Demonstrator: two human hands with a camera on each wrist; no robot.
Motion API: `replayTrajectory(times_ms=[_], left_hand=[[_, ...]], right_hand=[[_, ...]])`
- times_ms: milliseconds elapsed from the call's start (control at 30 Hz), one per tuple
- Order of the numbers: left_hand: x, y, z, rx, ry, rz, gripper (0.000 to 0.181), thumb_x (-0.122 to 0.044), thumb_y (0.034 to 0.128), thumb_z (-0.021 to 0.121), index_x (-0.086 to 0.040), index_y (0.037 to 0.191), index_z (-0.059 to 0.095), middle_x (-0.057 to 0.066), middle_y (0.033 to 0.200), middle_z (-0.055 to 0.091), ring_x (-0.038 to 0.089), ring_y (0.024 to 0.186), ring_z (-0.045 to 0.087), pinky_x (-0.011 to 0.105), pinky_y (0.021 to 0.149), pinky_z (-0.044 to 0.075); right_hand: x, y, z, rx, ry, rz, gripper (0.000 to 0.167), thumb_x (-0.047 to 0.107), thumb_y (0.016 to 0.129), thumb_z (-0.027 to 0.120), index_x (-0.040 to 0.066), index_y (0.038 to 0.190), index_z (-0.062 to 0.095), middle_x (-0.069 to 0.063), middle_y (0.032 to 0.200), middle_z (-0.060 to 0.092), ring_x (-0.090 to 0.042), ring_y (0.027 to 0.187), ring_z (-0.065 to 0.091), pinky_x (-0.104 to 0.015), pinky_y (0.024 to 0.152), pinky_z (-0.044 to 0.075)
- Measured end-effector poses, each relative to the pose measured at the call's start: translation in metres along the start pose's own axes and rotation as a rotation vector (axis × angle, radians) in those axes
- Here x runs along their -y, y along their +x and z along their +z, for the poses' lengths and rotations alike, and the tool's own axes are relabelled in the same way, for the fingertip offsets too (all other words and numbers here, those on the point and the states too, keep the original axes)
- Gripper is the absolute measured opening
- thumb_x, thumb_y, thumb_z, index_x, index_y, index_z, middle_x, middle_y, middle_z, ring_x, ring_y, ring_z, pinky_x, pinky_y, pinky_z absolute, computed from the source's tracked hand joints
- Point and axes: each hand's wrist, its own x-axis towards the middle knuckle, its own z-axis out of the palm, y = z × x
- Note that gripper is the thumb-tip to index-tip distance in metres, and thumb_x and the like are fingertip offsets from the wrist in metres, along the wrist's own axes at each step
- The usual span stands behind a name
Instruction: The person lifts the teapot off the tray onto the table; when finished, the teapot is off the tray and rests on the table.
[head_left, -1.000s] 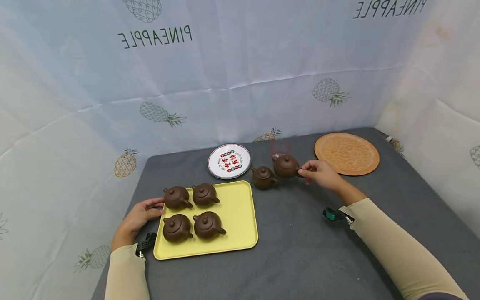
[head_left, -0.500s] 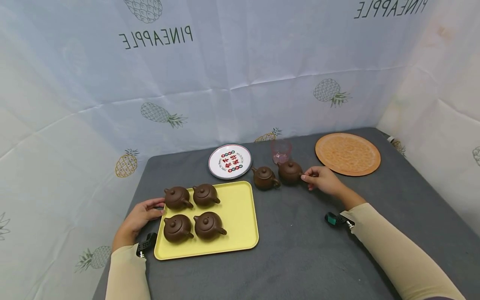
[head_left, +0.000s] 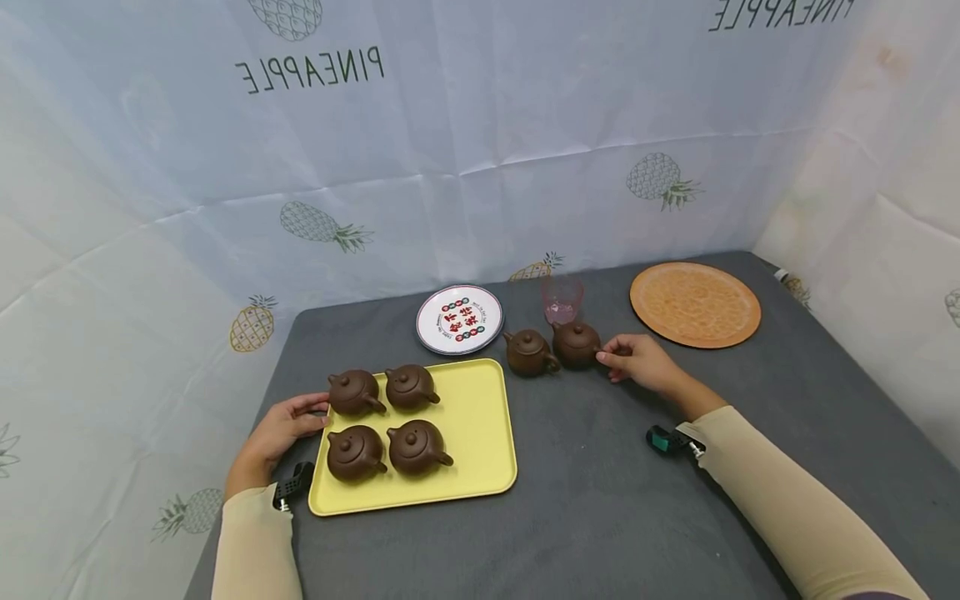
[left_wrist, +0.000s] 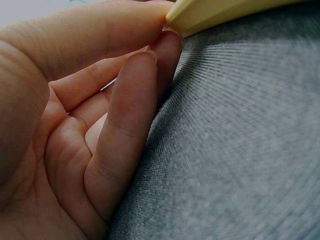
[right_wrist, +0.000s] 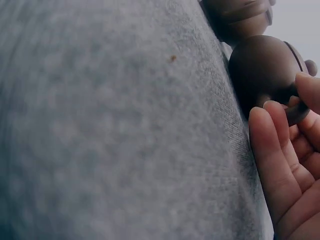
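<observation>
My right hand (head_left: 642, 364) pinches the handle of a dark brown teapot (head_left: 576, 345), which stands upright at the back of the table. In the right wrist view the thumb and fingers close about the handle of that teapot (right_wrist: 262, 67). Just left of it stands a second brown teapot (head_left: 528, 353). At the left, my left hand (head_left: 279, 432) holds the left edge of a yellow tray (head_left: 480, 433). The left wrist view shows thumb and fingertips at the rim of the tray (left_wrist: 210, 14). Several brown teapots (head_left: 417, 448) stand in two rows on the tray's left half.
Behind the tray lies a white plate (head_left: 459, 320) with red lettering. A clear pinkish cup (head_left: 562, 298) stands behind the held teapot. A round orange-brown board (head_left: 694, 305) lies at the back right of the grey-covered table (head_left: 585, 517), near the patterned cloth backdrop (head_left: 525, 217).
My right hand has brought the teapot down and toward me, beside the other loose teapot; in the last half second it shifted slightly left. The left hand and tray stay put.
</observation>
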Motion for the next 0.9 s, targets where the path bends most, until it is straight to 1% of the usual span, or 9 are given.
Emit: replayTrajectory(times_ms=[133, 200, 267, 367, 433, 533, 667, 767, 900], left_hand=[[-0.003, 0.001, -0.001, -0.001, 0.011, -0.002, 0.059, -0.010, 0.0895, 0.070, 0.012, 0.137, 0.045, 0.018, 0.119, 0.060, 0.005, 0.092, 0.060, 0.023, 0.074, 0.050], [-0.003, 0.002, -0.001, -0.005, 0.016, -0.004, 0.059, -0.011, 0.0890, 0.071, 0.011, 0.137, 0.046, 0.016, 0.118, 0.061, 0.004, 0.092, 0.060, 0.023, 0.074, 0.050], [-0.001, 0.003, -0.002, 0.001, 0.021, -0.004, 0.059, -0.011, 0.0891, 0.071, 0.012, 0.137, 0.046, 0.013, 0.116, 0.061, 0.004, 0.093, 0.060, 0.023, 0.075, 0.050], [0.001, 0.004, -0.002, -0.005, 0.016, -0.007, 0.058, -0.011, 0.0884, 0.072, 0.011, 0.136, 0.047, 0.009, 0.114, 0.062, 0.004, 0.093, 0.061, 0.023, 0.075, 0.050], [0.002, 0.004, -0.002, 0.000, 0.018, 0.000, 0.058, -0.011, 0.0887, 0.071, 0.012, 0.136, 0.046, 0.009, 0.114, 0.062, 0.004, 0.093, 0.061, 0.023, 0.075, 0.050], [0.004, 0.004, -0.002, -0.002, 0.011, -0.005, 0.058, -0.011, 0.0883, 0.072, 0.011, 0.136, 0.047, 0.009, 0.114, 0.062, 0.005, 0.093, 0.061, 0.023, 0.075, 0.051], [0.005, 0.004, -0.002, -0.011, 0.006, -0.009, 0.058, -0.011, 0.0879, 0.072, 0.011, 0.136, 0.048, 0.009, 0.114, 0.062, 0.004, 0.092, 0.061, 0.023, 0.075, 0.050], [0.003, 0.002, -0.002, -0.002, 0.013, 0.002, 0.059, -0.011, 0.0893, 0.071, 0.012, 0.137, 0.046, 0.015, 0.118, 0.061, 0.004, 0.093, 0.060, 0.022, 0.075, 0.050], [0.000, 0.000, -0.001, 0.004, 0.012, -0.001, 0.058, -0.010, 0.0903, 0.070, 0.011, 0.138, 0.045, 0.022, 0.122, 0.058, 0.002, 0.093, 0.059, 0.022, 0.075, 0.049]], right_hand=[[0.005, -0.001, 0.001, -0.014, -0.080, -0.006, 0.035, 0.032, 0.095, 0.065, -0.002, 0.103, 0.062, -0.016, 0.083, 0.065, -0.026, 0.074, 0.063, -0.036, 0.066, 0.055], [0.010, -0.003, 0.001, -0.030, -0.161, -0.006, 0.035, 0.035, 0.095, 0.065, 0.001, 0.105, 0.063, -0.012, 0.081, 0.066, -0.024, 0.072, 0.064, -0.036, 0.063, 0.054], [0.019, -0.004, 0.002, -0.066, -0.250, -0.009, 0.032, 0.037, 0.095, 0.064, 0.006, 0.106, 0.065, -0.008, 0.082, 0.067, -0.022, 0.070, 0.063, -0.036, 0.061, 0.052], [0.036, -0.003, 0.004, -0.129, -0.340, -0.030, 0.027, 0.034, 0.095, 0.064, 0.011, 0.109, 0.067, -0.006, 0.085, 0.068, -0.020, 0.069, 0.063, -0.037, 0.058, 0.049], [0.048, -0.001, 0.005, -0.166, -0.369, -0.046, 0.025, 0.032, 0.095, 0.064, 0.012, 0.109, 0.067, -0.005, 0.089, 0.068, -0.019, 0.069, 0.063, -0.037, 0.058, 0.048], [0.065, 0.000, 0.013, -0.172, -0.377, -0.066, 0.023, 0.030, 0.096, 0.065, 0.011, 0.110, 0.068, -0.006, 0.092, 0.068, -0.020, 0.070, 0.064, -0.037, 0.057, 0.048], [0.079, 0.000, 0.037, -0.123, -0.367, -0.133, 0.023, 0.029, 0.095, 0.066, 0.011, 0.109, 0.069, -0.003, 0.092, 0.067, -0.018, 0.070, 0.062, -0.036, 0.059, 0.048], [0.085, 0.000, 0.062, -0.081, -0.351, -0.204, 0.020, 0.028, 0.094, 0.067, 0.012, 0.106, 0.070, 0.000, 0.089, 0.065, -0.015, 0.069, 0.059, -0.035, 0.060, 0.048], [0.092, -0.001, 0.096, -0.018, -0.303, -0.253, 0.018, 0.028, 0.093, 0.068, 0.014, 0.104, 0.070, 0.005, 0.083, 0.063, -0.014, 0.066, 0.057, -0.034, 0.059, 0.048]])
